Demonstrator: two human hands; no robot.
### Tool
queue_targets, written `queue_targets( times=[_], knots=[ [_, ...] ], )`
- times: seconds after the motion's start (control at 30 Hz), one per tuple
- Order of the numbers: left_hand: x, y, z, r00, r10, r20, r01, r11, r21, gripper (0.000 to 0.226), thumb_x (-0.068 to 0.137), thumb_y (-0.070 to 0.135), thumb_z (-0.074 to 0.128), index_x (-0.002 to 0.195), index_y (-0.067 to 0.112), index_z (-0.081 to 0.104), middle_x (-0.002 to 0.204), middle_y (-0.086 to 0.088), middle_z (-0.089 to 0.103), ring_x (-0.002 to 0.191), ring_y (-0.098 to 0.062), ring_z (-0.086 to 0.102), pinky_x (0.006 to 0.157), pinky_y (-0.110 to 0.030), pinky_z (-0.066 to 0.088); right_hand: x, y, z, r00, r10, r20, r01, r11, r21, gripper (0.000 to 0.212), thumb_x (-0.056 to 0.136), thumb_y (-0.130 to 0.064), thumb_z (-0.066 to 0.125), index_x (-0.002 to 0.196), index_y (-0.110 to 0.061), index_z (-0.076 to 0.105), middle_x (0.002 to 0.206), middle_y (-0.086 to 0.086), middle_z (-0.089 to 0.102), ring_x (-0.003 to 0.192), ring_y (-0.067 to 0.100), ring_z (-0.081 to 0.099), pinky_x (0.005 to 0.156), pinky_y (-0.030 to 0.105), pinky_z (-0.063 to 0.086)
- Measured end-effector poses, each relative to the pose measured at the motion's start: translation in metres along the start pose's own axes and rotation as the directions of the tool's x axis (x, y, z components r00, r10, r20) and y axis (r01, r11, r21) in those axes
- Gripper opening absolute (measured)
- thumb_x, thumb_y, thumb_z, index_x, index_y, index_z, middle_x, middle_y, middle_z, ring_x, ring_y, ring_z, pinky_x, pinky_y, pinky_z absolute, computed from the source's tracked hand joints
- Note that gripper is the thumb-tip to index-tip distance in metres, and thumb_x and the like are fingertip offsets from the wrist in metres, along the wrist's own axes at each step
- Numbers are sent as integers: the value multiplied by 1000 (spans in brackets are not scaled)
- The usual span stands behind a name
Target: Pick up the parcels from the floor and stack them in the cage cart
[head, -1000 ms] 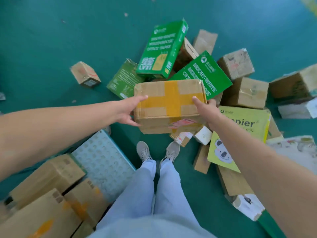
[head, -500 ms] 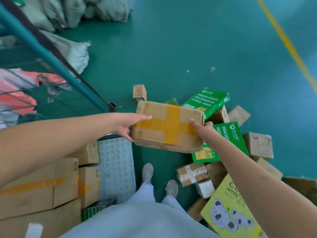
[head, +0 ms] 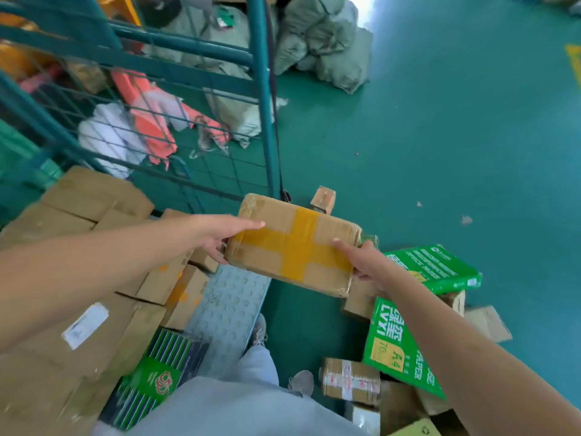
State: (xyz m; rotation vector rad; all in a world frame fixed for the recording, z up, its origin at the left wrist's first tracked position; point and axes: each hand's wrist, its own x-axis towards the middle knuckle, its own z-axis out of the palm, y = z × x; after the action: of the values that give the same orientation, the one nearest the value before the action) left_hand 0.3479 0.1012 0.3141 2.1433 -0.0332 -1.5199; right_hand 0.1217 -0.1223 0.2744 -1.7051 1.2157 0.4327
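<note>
Head view: a teal wire-mesh cage cart (head: pixel 257 89) fills the 9-to-12 o'clock quarter, and brown cardboard boxes (head: pixel 94 199) plus a green striped carton (head: pixel 157 372) sit stacked on its pale studded floor plate (head: pixel 226 306). At centre, a brown cardboard parcel crossed with yellow tape (head: pixel 294 247) hangs above the cart's edge, clear of the green floor (head: pixel 440 152). The left hand (head: pixel 220 234) clasps its 9 o'clock end and the right hand (head: pixel 364 262) its 3 o'clock end, fingers spread flat on the cardboard.

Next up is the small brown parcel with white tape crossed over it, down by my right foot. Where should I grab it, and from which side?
Judging by its pose, take the small taped parcel from above, fingers on its two long side faces. It lies flat with its top bare, but the green paper ream leans close at its right end and another box butts its near side, so a low sideways reach looks cramped.
</note>
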Motion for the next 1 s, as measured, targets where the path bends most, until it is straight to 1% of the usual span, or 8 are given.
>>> queue_targets(
  times=[0.23, 0.33, 0.43, 0.6, 0.67, 0.8, 0.93, 1.0],
  knots=[
    [-18, -60, -56, 995, -34, -98, 12, 977, -211, 98, 74, 68, 77, 153, 25, 39, 152, -12, 47, 131, -35, 52, 108, -54, 49, 11, -72, 53, 989, -87, 122, 104, 984, -143, 87, 88, -79, 54, 143, -14, 35, 108, 3, 63, 92, 20, 66, 92, 42, 57],
    [-16, -79, -77, 982, -10, -190, -39, 968, -248, 89, 89, 58, 71, 158, 24, 28, 160, -10, 37, 141, -35, 42, 109, -57, 48, 20, -97, 78, 982, -82, 168, 113, 976, -185, 94, 84, -81, 56, 146, -13, 35, 116, 4, 65, 95, 21, 68, 88, 42, 56],
    [-9, -98, -111, 967, 1, -256, -86, 943, -322, 100, 92, 49, 73, 164, 24, 9, 168, -6, 25, 147, -31, 37, 112, -58, 42, 32, -130, 113, 972, -77, 224, 131, 963, -235, 89, 84, -80, 57, 142, -13, 45, 115, 4, 68, 96, 22, 69, 86, 40, 55],
    [6, -116, -178, 935, 24, -355, -142, 940, -310, 99, 90, 53, 71, 164, 31, 10, 166, 1, 29, 142, -29, 44, 115, -55, 40, 52, -179, 160, 942, -21, 336, 138, 935, -328, 106, 58, -95, 51, 131, -20, 61, 108, 1, 74, 102, 22, 70, 98, 41, 55],
    [15, -121, -203, 918, 49, -394, -163, 951, -262, 101, 84, 61, 72, 162, 29, 18, 162, 3, 35, 138, -27, 48, 112, -48, 44, 58, -197, 177, 935, -1, 354, 118, 943, -310, 98, 66, -91, 53, 134, -20, 61, 110, 1, 74, 104, 20, 71, 97, 39, 56],
    [30, -123, -245, 873, 108, -476, -204, 967, -155, 72, 99, 41, 65, 158, 21, 28, 152, -1, 45, 129, -24, 51, 100, -35, 44, 71, -231, 211, 922, 13, 388, 66, 979, -191, 66, 95, -64, 59, 137, -13, 56, 119, 7, 69, 106, 20, 68, 89, 33, 57],
    [44, -123, -278, 850, 118, -514, -205, 972, -114, 66, 102, 32, 61, 158, 21, 28, 137, 6, 46, 114, -18, 47, 91, -33, 40, 82, -260, 235, 917, 56, 395, -35, 997, -62, 49, 98, -49, 65, 129, -12, 57, 118, 12, 69, 106, 24, 69, 79, 31, 57],
    [50, -121, -292, 832, 131, -539, -198, 978, -68, 63, 102, 31, 61, 156, 20, 31, 148, -3, 46, 118, -19, 47, 88, -31, 37, 87, -272, 245, 908, 75, 411, -81, 997, -3, 41, 98, -44, 67, 124, -13, 58, 117, 12, 70, 107, 26, 69, 77, 31, 57]
  ],
)
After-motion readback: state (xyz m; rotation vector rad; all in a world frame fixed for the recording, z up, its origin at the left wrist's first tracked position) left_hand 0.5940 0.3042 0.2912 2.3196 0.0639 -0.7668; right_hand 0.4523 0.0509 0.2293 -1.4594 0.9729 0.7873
